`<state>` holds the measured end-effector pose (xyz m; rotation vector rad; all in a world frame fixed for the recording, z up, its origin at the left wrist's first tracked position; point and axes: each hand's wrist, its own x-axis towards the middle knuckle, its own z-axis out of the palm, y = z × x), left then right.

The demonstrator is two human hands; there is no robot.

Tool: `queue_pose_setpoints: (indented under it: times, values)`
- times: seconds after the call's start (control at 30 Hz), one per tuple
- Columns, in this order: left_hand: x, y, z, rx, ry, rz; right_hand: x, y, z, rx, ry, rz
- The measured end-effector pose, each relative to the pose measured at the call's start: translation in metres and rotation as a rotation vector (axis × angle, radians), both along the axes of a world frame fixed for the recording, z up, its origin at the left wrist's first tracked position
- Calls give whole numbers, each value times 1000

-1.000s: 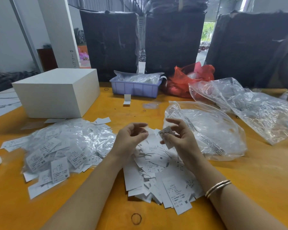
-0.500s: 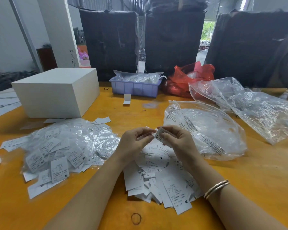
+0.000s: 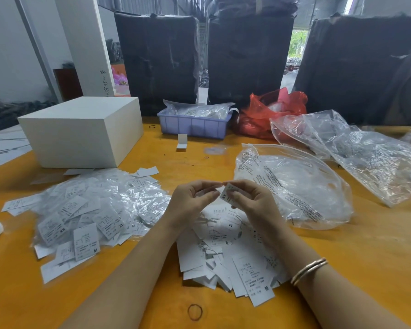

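Plastic-sleeved labels (image 3: 93,210) lay heaped at nine o'clock, seemingly the finished lot. The left hand (image 3: 188,205) curled toward the label (image 3: 224,195); whether it pinched the edge, I could not tell. The right hand (image 3: 256,207) pinched that label at twelve o'clock above the loose pile (image 3: 214,236), probably for sleeving. It was small and white, printed XS.
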<state>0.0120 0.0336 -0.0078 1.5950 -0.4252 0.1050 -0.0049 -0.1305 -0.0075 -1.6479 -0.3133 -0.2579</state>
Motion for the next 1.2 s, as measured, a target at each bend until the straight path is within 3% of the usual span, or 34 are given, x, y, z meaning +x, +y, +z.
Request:
queue_pose_setpoints:
  times: [0.27,0.63,0.83,1.03,1.2]
  values:
    - [0,-2,0,-8,5,3,-5,1,1,-250,-65,48]
    - [1,-1,-3,40,18,-35,-1,-4,1,-256,-41,71]
    - [2,1,-1,-17,24,70,2,-5,-1,45,134,87]
    - [2,3,0,-26,29,107,4,-13,5,359,94,-95]
    - [0,1,1,-61,36,121,1,-6,6,293,49,-102]
